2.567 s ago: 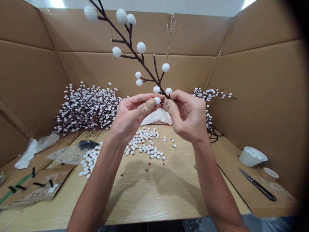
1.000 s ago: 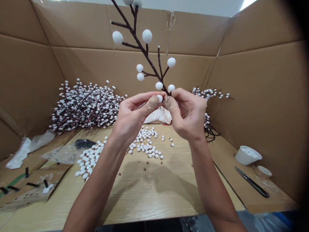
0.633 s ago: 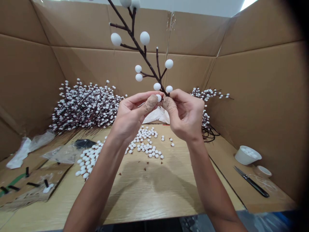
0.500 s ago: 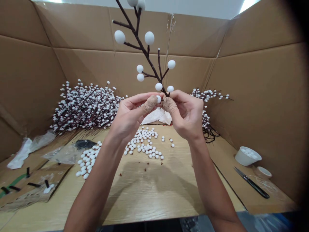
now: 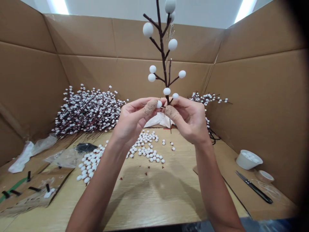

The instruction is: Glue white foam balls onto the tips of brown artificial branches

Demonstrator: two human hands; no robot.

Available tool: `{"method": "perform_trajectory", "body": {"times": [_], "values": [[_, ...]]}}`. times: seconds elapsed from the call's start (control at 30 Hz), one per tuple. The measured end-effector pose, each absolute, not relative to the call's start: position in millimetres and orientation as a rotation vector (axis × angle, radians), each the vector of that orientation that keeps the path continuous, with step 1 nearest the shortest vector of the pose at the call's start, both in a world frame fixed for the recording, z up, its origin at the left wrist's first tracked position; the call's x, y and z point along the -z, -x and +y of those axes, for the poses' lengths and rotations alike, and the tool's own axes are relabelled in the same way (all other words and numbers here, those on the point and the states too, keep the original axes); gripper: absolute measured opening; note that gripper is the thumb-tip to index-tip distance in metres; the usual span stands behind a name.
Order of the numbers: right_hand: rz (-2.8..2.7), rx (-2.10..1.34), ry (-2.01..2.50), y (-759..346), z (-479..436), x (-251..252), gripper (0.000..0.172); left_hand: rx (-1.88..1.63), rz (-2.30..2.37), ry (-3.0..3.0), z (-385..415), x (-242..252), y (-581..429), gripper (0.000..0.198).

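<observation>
A dark brown artificial berry branch (image 5: 164, 66) stands nearly upright in front of me, with white balls on most of its twigs and a few twig ends bare. Near its lower end my right hand (image 5: 189, 119) pinches the stem, thumb in front. My left hand (image 5: 135, 117) pinches a white ball (image 5: 159, 104) between thumb and fingers, close to a short low twig. Whether that ball is fixed on the twig I cannot tell. Both thumbs have tan wraps. Below the hands, many loose white balls (image 5: 89, 162) lie on the wooden table (image 5: 154, 206).
A heap of finished berry branches (image 5: 89, 111) lies at the back left, and a smaller bunch (image 5: 207, 98) at the back right. On the right are a white tub of balls (image 5: 249, 159), a tape roll (image 5: 265, 176) and a knife (image 5: 254, 187). Cardboard walls (image 5: 135, 72) surround the table.
The branch has swung from leaning left to nearly upright, and its thin lower stem now shows below my right hand. Both hands keep their pinch.
</observation>
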State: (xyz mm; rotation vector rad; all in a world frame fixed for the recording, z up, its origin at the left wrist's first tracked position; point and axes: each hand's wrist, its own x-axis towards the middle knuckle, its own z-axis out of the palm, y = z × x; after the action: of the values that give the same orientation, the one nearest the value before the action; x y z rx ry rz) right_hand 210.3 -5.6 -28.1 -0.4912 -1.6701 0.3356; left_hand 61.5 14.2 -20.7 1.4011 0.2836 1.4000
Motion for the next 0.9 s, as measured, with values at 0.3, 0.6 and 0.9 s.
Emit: {"method": "perform_trajectory", "body": {"times": [0.3, 0.6, 0.9], "values": [[-1.553, -0.202, 0.529, -199.0, -5.0, 30.3, 0.012, -1.501, 0.256, -1.369, 19.1, 27.2, -72.3, 0.016], [-1.519, -0.210, 0.516, -197.6, -4.1, 31.1, 0.009, -1.551, 0.264, -1.379, 15.6, 27.7, -76.5, 0.015], [-1.509, -0.238, 0.506, -195.9, 0.7, 33.6, 0.010, -1.558, 0.268, -1.377, 20.6, 30.4, -74.9, 0.015]]}}
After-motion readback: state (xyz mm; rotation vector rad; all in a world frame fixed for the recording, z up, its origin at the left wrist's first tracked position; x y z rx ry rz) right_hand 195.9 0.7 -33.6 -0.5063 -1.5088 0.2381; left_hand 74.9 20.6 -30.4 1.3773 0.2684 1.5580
